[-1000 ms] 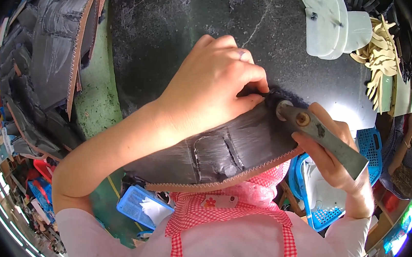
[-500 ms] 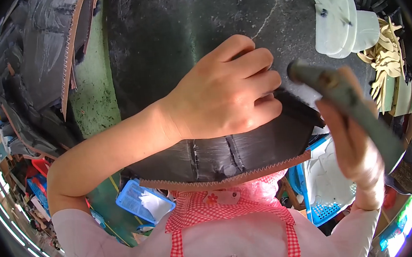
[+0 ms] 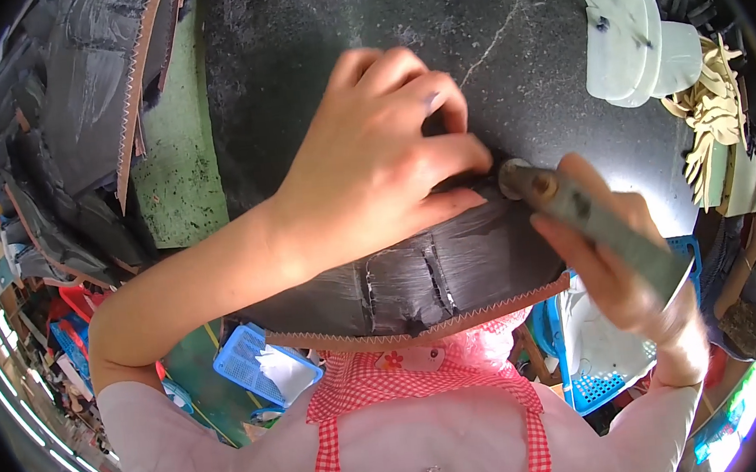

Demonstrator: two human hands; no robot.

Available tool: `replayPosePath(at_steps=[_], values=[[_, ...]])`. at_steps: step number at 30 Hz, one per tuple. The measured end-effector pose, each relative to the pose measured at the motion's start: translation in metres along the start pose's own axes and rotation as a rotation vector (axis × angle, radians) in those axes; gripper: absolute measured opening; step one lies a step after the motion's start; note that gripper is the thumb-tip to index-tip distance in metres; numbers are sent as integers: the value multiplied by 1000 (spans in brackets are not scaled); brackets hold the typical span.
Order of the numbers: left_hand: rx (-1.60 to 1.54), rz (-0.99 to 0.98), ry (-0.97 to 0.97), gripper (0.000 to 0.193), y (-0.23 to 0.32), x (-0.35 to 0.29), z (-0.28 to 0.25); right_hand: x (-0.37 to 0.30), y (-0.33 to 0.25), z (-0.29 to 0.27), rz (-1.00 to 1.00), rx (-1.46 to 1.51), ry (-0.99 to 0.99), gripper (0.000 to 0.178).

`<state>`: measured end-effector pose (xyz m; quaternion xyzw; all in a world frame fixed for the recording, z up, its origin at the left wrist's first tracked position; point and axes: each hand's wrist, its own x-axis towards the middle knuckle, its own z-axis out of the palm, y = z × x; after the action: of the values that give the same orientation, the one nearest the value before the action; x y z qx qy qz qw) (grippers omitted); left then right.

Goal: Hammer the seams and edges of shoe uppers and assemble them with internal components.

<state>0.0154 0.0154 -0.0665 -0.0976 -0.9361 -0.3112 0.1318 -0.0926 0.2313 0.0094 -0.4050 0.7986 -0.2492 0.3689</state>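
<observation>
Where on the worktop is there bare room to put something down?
The widest bare patch of dark worktop lies beyond the left hand, between the green strip and pale templates. Crowded: nearer the body, with black piece, hammer and right hand.

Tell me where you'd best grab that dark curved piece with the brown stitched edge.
I'd probably grip the dark piece by its brown stitched edge, mid-length, coming from the checked apron side: that edge bows outward, uncovered, while the left hand is over the far side.
</observation>
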Motion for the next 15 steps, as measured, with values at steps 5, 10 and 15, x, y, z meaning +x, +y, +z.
replayPosePath(at_steps=[5,10,15], values=[[59,63,-25,24,8,-13,5,4,-10,-1,-54,-43,210,14],[78,-47,-35,31,9,-10,-13,0,-7,2,60,-135,-121,15],[-110,-107,-22,20,8,-26,2,10,-7,-4,-49,56,8,13]])
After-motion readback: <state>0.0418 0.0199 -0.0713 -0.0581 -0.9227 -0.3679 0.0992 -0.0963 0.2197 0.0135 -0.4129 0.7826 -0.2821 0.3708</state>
